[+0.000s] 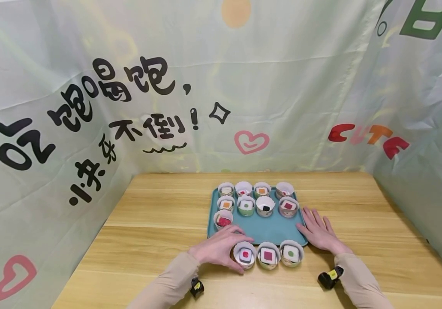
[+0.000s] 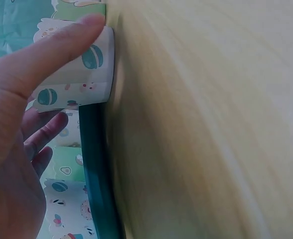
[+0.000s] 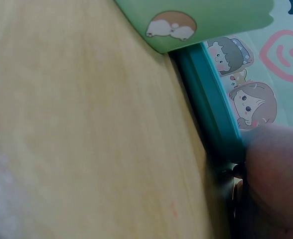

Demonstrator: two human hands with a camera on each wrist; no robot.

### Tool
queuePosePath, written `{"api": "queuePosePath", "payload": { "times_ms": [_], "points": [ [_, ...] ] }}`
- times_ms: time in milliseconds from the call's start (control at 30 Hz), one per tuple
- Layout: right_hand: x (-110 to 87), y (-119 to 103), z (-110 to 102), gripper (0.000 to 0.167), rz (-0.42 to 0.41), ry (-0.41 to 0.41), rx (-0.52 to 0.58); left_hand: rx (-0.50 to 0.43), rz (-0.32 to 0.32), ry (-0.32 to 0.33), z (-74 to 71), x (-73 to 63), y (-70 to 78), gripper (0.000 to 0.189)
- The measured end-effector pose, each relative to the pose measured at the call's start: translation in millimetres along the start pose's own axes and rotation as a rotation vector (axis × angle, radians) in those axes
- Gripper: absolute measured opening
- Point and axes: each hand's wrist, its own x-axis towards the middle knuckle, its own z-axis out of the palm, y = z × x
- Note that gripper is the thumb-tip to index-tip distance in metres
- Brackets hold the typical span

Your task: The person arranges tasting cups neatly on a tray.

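Observation:
My left hand holds a paper cup at the left end of a row of 3 in front of the tray. In the left wrist view its thumb lies along that cup's white printed wall, the other fingers on the far side. A white roll with a red centre sits inside. Beside it stand a cup with a dark pink centred roll and a cup with a green centred roll. My right hand rests, fingers extended, at the right edge of the blue-green tray.
On the tray several more paper cups with sushi-like pieces stand in rows, among them a cup at front left with a red-topped piece. The wooden table meets printed cloth walls at the back and sides.

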Motion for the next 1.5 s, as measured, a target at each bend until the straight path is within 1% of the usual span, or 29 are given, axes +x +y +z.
{"api": "queuePosePath", "payload": {
  "times_ms": [100, 267, 500, 633, 700, 867, 1167, 1267, 1367, 1500],
  "points": [
    [1.1, 2.2, 0.6, 0.078, -0.004, -0.001, 0.011, 0.002, -0.017, -0.007, -1.0, -0.1, 1.7, 0.083],
    [5.3, 9.4, 2.6, 0.084, 0.002, -0.019, -0.011, -0.018, -0.045, -0.015, -0.7, -0.3, 2.4, 0.084],
    [8.7, 15.2, 3.1, 0.096, -0.001, -0.031, 0.01, -0.121, -0.096, -0.027, -3.2, -3.4, 1.7, 0.091],
    [8.3, 14.7, 2.3, 0.094, 0.002, -0.03, 0.003, -0.189, -0.129, -0.033, -8.0, -4.9, 1.0, 0.094],
    [8.3, 14.6, 2.3, 0.093, 0.003, -0.029, -0.003, -0.23, -0.132, -0.029, -11.7, -5.3, 1.4, 0.093],
    [8.3, 14.7, 2.8, 0.094, 0.005, -0.031, -0.005, -0.297, -0.12, 0.002, -19.2, -5.3, 1.9, 0.09],
    [7.8, 13.4, 2.2, 0.094, 0.005, -0.03, 0.003, -0.361, -0.147, 0.067, -29.1, -4.0, 1.0, 0.086],
    [8.0, 13.5, 2.6, 0.094, 0.007, -0.03, 0.001, -0.357, -0.174, 0.089, -32.8, -3.3, 1.3, 0.085],
    [8.2, 13.8, 3.0, 0.094, 0.007, -0.03, -0.002, -0.332, -0.198, 0.116, -35.7, -1.9, 1.6, 0.085],
    [7.9, 14.0, 3.1, 0.096, 0.005, -0.03, 0.0, -0.305, -0.2, 0.161, -36.2, 2.3, -0.4, 0.088]
  ]
}}
